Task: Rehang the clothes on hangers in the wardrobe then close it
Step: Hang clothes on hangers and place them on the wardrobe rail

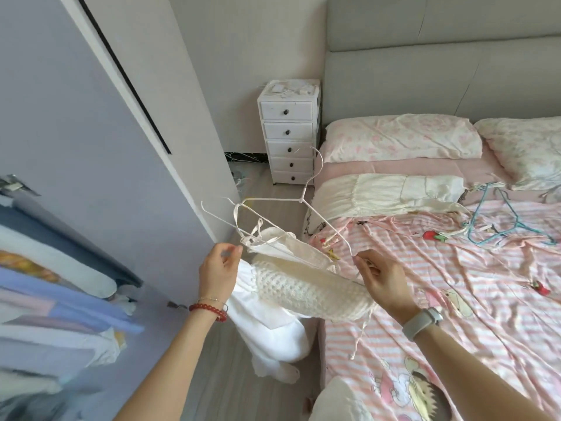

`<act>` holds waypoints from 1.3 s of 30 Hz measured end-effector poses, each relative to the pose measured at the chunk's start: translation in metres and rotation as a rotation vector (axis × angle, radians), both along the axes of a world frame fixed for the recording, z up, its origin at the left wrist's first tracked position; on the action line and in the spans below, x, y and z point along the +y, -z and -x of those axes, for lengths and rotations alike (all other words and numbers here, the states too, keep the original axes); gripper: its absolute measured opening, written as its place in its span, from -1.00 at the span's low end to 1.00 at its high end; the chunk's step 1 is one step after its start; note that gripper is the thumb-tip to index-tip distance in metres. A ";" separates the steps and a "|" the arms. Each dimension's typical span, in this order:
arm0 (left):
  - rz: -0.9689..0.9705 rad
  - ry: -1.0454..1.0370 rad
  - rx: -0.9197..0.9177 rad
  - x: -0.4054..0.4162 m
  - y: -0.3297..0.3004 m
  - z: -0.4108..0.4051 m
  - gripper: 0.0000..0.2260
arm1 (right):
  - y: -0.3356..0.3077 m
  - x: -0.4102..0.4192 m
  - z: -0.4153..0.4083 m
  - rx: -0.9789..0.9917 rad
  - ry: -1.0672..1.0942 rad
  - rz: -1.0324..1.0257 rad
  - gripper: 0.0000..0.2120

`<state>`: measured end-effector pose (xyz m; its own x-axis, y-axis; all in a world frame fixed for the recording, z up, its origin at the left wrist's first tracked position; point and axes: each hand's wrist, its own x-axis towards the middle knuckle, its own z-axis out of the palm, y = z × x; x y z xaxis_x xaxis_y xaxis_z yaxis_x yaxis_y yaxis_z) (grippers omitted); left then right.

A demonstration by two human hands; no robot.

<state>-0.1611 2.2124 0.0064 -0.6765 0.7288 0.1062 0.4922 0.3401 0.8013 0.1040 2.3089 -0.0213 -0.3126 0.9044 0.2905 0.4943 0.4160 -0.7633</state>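
Both hands up between open wardrobe and bed, working a white crochet top onto a white wire hanger.

Left hand [220, 268] pinches a thin strap of the crochet top [303, 281] at the hanger's [273, 205] near end. Right hand [381, 279] grips the hanger's other end together with the garment's edge. Top hangs between them over the floor, beside the bed [455, 299]. Wardrobe [45, 299], left, shows hung clothes. A blue hanger [513, 220] and cream garment [388, 192] lie on the bed.
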 end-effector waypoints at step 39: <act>-0.439 -1.354 0.200 -0.511 -0.104 0.246 -0.82 | -0.134 -0.409 0.489 -0.191 -1.552 0.263 -0.80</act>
<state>-0.4070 1.7010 0.1100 -0.7573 -0.5672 0.3236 0.1103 0.3773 0.9195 -0.3854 1.8997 0.1122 -0.9537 -0.2988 0.0338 -0.1745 0.4582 -0.8716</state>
